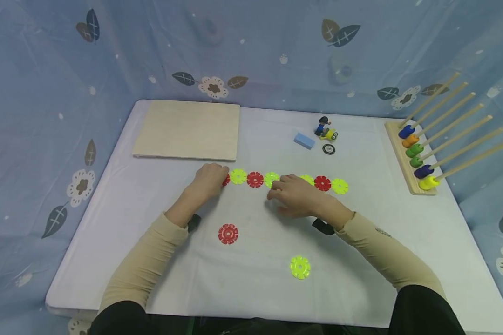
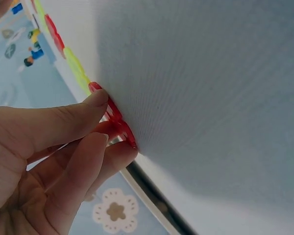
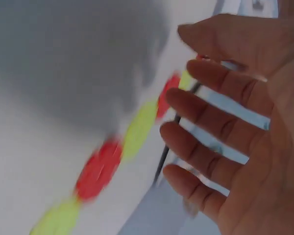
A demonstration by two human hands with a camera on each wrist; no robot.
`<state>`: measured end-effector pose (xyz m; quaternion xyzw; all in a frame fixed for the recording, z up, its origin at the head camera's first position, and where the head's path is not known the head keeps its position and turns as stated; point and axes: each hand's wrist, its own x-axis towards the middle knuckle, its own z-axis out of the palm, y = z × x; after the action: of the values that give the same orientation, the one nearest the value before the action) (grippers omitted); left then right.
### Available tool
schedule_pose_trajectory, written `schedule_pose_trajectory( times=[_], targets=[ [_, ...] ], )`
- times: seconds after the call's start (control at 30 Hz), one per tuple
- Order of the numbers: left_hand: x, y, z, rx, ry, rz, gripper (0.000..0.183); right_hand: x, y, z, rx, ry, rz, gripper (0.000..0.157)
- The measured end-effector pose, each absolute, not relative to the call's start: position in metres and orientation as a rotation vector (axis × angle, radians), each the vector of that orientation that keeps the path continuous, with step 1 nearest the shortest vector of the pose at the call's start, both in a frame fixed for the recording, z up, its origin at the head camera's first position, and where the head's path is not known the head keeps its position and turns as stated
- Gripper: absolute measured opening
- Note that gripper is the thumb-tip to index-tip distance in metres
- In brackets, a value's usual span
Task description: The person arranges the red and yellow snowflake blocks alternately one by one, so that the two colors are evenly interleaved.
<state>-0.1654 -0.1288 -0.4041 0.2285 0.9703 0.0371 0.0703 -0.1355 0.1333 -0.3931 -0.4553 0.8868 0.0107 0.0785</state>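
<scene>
A row of notched plastic discs, alternating red and yellow-green, runs across the white table. My left hand (image 1: 208, 180) is at the row's left end, its thumb and fingers pinching a red disc (image 2: 113, 111) seen edge-on in the left wrist view. Over the row's middle is my right hand (image 1: 296, 196), fingers spread and relaxed, nothing in its grasp; it covers part of the row in the head view. Between the hands show a yellow-green disc (image 1: 237, 176) and a red disc (image 1: 254, 179). Nearer me lie a loose red disc (image 1: 228, 234) and a loose yellow-green disc (image 1: 300, 267).
A wooden board (image 1: 188, 130) lies at the back left. Towards the back right are a blue block (image 1: 304, 141), a toy figure (image 1: 322, 125) with a small yellow vehicle (image 1: 329, 134), and a black ring (image 1: 329, 149). A peg rack (image 1: 402, 160) with coloured beads stands at the right edge.
</scene>
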Motion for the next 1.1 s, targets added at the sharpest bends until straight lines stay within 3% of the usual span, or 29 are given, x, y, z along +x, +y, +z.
schedule_pose_trajectory(
  times=[0.23,0.37,0.83,1.1],
  targets=[
    [-0.168,-0.131,-0.404,0.674,2.893,0.066,0.01,-0.119,0.078,-0.402,-1.65,2.401,0.066,0.056],
    [-0.169,-0.133,-0.404,0.676,2.897,0.08,0.011,-0.11,0.054,-0.407,-1.802,2.31,0.065,0.056],
    [-0.17,-0.136,-0.405,0.678,2.916,0.145,0.011,-0.093,0.022,-0.41,-1.859,2.303,0.226,0.023],
    [-0.17,-0.135,-0.406,0.686,2.903,0.136,0.013,-0.098,0.027,-0.407,-1.617,2.293,0.288,0.05]
  ],
)
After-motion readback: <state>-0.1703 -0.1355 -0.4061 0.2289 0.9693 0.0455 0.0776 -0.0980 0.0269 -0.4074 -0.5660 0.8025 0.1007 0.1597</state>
